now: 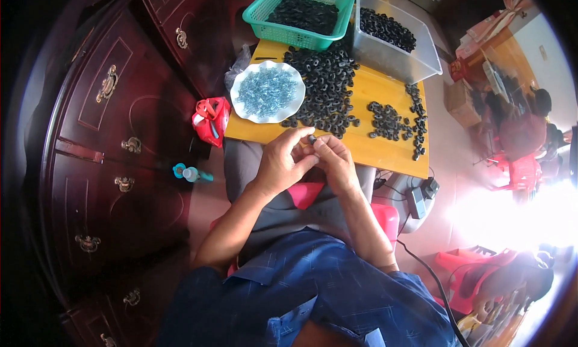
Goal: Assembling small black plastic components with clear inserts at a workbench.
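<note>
Item: small blk part (312, 139), qty 1. Loc.: betw. the fingertips of both hands, just off the near edge of yellow tabletop (373, 157), approx. over the lap.

Risks (est.):
- Drop: part is tiny; if the pinch slips or rolls, it may fall to lap or floor, as hands are at/past the table edge.
- Mix-up: if it drops fwd., it may get lost in the main heap of blk parts (322, 85), which look much alike. Smaller cluster (387, 121) and strung-out row (416, 124) lie to R, near each other; a sleeve or wrist brushing across could merge them.
- Spill: white scalloped plate (238, 109) w/ clear bits (268, 92) sits near L table edge; an elbow knock could tip it.

Grip:
- R hand (339, 165): thumb + forefinger closed, pinching the part; no visible gap beyond part's own width.
- L hand (282, 160): thumb + forefinger curved, tips apart; forefinger tip at or just beside the part. Contact n/c; other fingers partly hidden, so can't tell if they hold anything.

Adj. stock: green basket (257, 29) and clear bin (394, 63), both w/ blk parts, far side.
</note>
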{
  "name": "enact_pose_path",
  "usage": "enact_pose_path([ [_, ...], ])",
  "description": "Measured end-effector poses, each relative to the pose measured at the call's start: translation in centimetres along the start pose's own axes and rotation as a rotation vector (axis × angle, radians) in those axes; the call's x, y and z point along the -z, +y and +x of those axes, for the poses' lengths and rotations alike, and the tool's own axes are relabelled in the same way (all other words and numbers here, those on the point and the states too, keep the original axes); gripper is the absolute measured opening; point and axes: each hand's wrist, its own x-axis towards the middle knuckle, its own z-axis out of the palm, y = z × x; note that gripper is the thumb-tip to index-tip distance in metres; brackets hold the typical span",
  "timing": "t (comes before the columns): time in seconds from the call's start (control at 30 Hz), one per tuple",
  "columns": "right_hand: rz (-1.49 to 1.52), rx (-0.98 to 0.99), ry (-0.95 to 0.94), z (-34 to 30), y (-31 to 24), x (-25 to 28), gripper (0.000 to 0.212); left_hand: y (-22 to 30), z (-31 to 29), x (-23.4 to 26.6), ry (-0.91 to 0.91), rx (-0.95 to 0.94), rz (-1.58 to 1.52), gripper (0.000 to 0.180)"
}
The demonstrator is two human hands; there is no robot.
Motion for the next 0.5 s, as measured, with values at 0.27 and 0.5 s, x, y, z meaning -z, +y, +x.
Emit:
enact_pose_path([
  [0.27, 0.151, -0.082, -0.076, 0.3, 1.3, 0.1, 0.017, -0.4, 0.0, 0.0, 0.015, -0.129, 0.284, 0.032],
  [0.5, 0.171, -0.13, -0.061, 0.2, 1.1, 0.7, 0.034, -0.4, 0.0, -0.3, 0.004, -0.13, 0.307, 0.024],
])
